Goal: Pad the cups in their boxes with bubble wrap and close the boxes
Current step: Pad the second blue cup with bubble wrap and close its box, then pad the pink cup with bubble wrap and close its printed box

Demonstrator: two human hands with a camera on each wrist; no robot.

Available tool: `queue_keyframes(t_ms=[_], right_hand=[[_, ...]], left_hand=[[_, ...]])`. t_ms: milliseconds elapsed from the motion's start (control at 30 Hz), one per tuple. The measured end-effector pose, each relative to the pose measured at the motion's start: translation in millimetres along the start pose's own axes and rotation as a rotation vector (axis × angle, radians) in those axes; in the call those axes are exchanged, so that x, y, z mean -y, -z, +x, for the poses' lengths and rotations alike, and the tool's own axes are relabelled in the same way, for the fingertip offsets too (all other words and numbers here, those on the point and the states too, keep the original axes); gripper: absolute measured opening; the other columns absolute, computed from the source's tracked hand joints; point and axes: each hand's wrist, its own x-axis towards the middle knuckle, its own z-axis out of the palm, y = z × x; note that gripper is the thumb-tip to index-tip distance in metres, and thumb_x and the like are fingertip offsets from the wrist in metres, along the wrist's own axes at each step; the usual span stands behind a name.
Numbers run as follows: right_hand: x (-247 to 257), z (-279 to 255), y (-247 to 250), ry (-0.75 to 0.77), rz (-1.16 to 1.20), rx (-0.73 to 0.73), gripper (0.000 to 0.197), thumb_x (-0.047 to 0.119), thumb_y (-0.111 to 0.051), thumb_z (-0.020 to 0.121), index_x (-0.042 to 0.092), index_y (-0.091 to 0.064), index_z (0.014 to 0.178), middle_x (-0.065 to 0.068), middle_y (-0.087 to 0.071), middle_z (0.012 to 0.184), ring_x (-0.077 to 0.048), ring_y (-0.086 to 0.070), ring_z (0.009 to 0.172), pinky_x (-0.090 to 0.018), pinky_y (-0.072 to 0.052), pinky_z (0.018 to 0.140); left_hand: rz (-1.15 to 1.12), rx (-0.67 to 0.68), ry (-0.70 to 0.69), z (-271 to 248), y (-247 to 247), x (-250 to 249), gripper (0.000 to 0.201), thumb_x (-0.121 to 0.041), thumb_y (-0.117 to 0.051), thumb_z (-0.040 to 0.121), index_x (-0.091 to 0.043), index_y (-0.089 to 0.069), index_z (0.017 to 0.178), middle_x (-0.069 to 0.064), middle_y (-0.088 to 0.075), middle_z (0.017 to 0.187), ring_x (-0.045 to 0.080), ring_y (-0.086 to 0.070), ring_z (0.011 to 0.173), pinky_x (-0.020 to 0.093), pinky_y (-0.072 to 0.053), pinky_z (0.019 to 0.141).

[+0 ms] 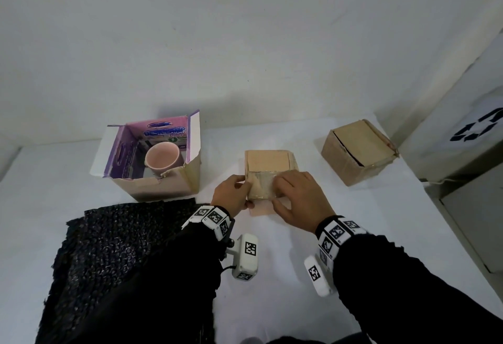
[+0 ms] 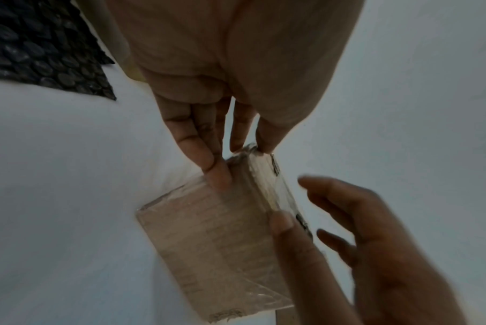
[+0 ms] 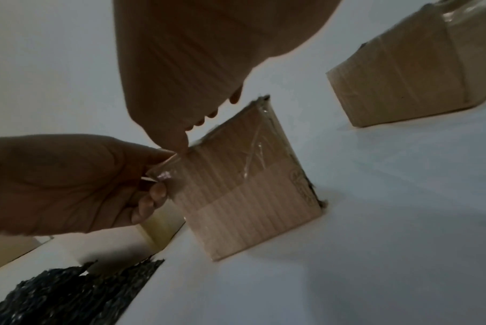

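Observation:
A small brown cardboard box (image 1: 268,165) stands mid-table, its near flap covered in clear tape. My left hand (image 1: 232,194) pinches the box's near left corner (image 2: 236,158), fingers on one side and thumb on the other. My right hand (image 1: 295,194) lies over the near flap with fingers fairly straight, thumb against the front edge (image 2: 283,222). The box's ribbed side (image 3: 247,198) shows in the right wrist view. At the left, a pink cup (image 1: 162,158) sits in an open box (image 1: 152,183). Black bubble wrap (image 1: 122,248) lies front left.
A closed cardboard box (image 1: 359,150) stands to the right, also seen in the right wrist view (image 3: 403,77). A white bin with a recycling mark (image 1: 479,131) stands past the white table's (image 1: 367,234) right edge. A white wall rises behind.

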Motion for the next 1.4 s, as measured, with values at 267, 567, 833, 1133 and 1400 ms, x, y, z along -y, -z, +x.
queue_keyframes(t_ms=[267, 567, 833, 1133, 1400], right_hand=[[-7, -11, -25, 0.1, -0.132, 0.195, 0.058, 0.011, -0.054, 0.09, 0.014, -0.039, 0.146, -0.004, -0.037, 0.153, -0.022, -0.035, 0.141, -0.04, -0.023, 0.117], [0, -22, -22, 0.056, -0.054, -0.133, 0.03, 0.003, -0.078, 0.076, 0.012, -0.073, 0.104, -0.003, -0.071, 0.108, -0.023, -0.067, 0.099, -0.036, -0.059, 0.07], [-13, 1, -12, 0.016, -0.126, -0.092, 0.014, 0.007, -0.068, 0.079, 0.014, -0.056, 0.079, -0.005, -0.054, 0.082, -0.025, -0.049, 0.077, -0.034, -0.041, 0.06], [-53, 45, -1, -0.112, -0.113, 0.091, 0.021, 0.01, -0.07, 0.074, 0.015, -0.053, 0.085, -0.006, -0.055, 0.088, -0.028, -0.051, 0.079, -0.035, -0.04, 0.056], [-59, 65, 13, -0.152, -0.124, 0.259, 0.011, 0.011, -0.064, 0.08, 0.012, -0.057, 0.089, -0.01, -0.058, 0.095, -0.029, -0.052, 0.088, -0.035, -0.039, 0.063]], left_hand=[[0.027, -0.025, -0.066, -6, 3, 6, 0.033, -0.023, -0.054, 0.094, -0.015, -0.053, 0.126, 0.0, -0.067, 0.101, 0.021, -0.07, 0.06, 0.028, -0.053, 0.059], [0.462, -0.152, -0.637, -15, 8, 15, 0.026, -0.033, -0.077, 0.075, -0.025, -0.067, 0.098, -0.01, -0.052, 0.109, 0.005, -0.054, 0.091, 0.025, -0.05, 0.075], [0.544, -0.126, -0.621, 4, 6, 1, 0.029, -0.025, -0.082, 0.071, -0.018, -0.07, 0.096, -0.006, -0.061, 0.113, 0.012, -0.061, 0.087, 0.034, -0.055, 0.077], [0.57, -0.16, -0.537, 43, -21, -31, 0.026, -0.023, -0.078, 0.076, -0.015, -0.07, 0.099, -0.005, -0.061, 0.113, 0.01, -0.06, 0.079, 0.031, -0.053, 0.076], [0.633, -0.161, -0.451, 39, -23, -39, 0.024, -0.034, -0.07, 0.083, -0.027, -0.067, 0.106, -0.012, -0.057, 0.116, 0.006, -0.061, 0.081, 0.03, -0.052, 0.075]])
